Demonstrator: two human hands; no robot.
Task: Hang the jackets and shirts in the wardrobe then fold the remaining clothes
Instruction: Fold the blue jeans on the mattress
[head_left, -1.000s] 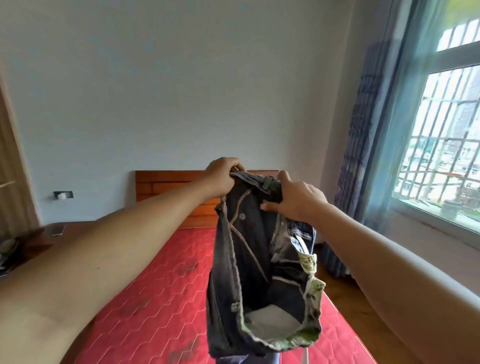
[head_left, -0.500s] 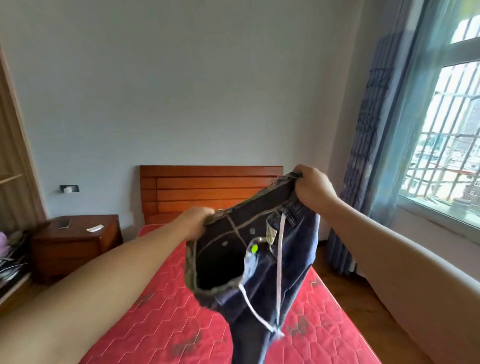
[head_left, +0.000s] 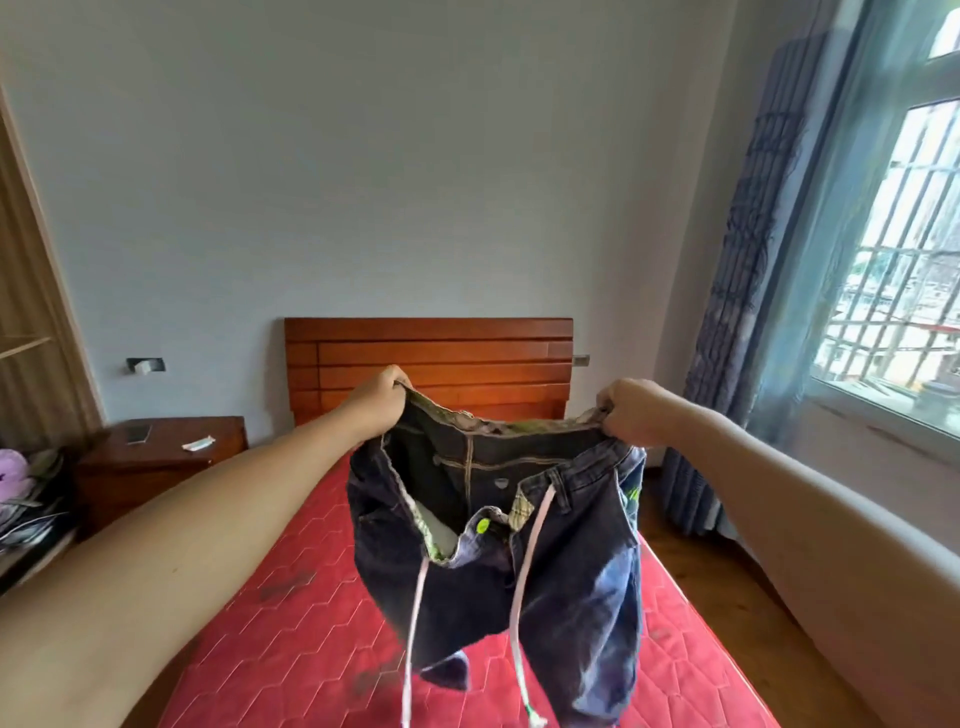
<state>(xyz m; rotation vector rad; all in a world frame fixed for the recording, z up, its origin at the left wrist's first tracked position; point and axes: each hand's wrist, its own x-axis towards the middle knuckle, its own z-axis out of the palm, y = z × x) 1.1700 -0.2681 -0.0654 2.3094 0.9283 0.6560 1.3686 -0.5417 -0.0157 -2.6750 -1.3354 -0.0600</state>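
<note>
Arms outstretched — left hand (head_left: 382, 397) and right hand (head_left: 631, 410) each grip the jeans (head_left: 498, 545) waistband

Red hexagon-quilted mattress (head_left: 291, 639) runs forward from the slatted red-brown wooden headboard (head_left: 431, 358). Dark smudges (head_left: 285, 581) on its cover. Left of the headboard: red-brown wooden nightstand (head_left: 171, 467). On its top lie a dark flat phone (head_left: 138, 433) and a small white flat packet (head_left: 198, 443), near each other but apart. Right of the headboard: brown wooden floor (head_left: 691, 561).
</note>
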